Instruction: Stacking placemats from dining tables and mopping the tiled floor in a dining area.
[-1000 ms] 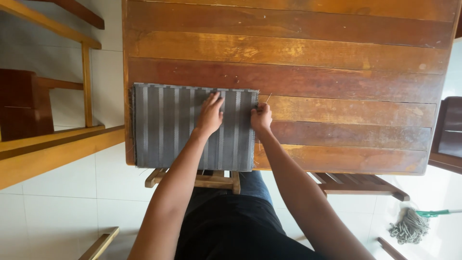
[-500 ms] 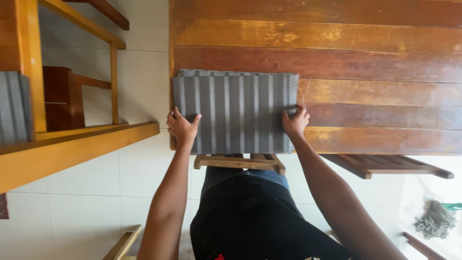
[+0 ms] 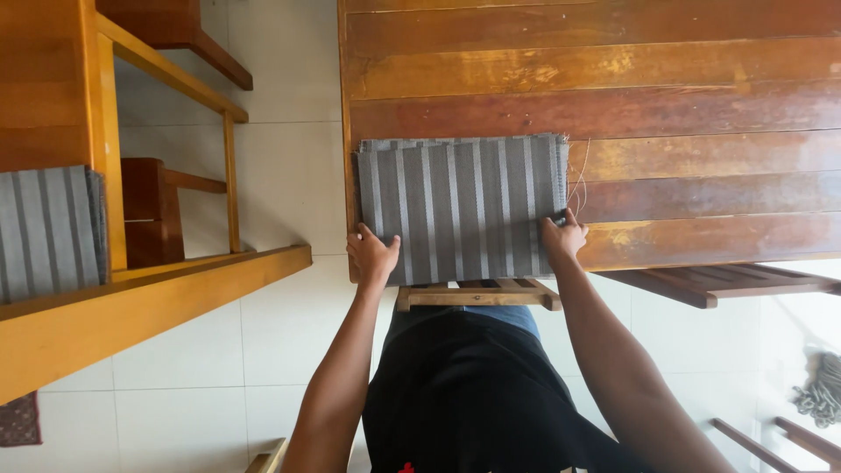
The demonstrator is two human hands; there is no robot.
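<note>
head view: folded grey striped cloth [image 3: 460,210] lies flat at the near left corner of the wooden plank table [image 3: 666,105], its near edge level with the table edge. left hand [image 3: 371,254] grips the cloth's near left corner, fingers curled together around the edge. right hand [image 3: 562,238] holds the near right corner, fingers pinching the cloth edge, thumb on top. loose threads [image 3: 578,184] hang off the cloth's right side. wooden stool [image 3: 477,295] sits under the table edge, by the person's lap. second grey striped cloth [image 3: 48,232] rests on a wooden shelf unit [image 3: 131,298] at left.
</note>
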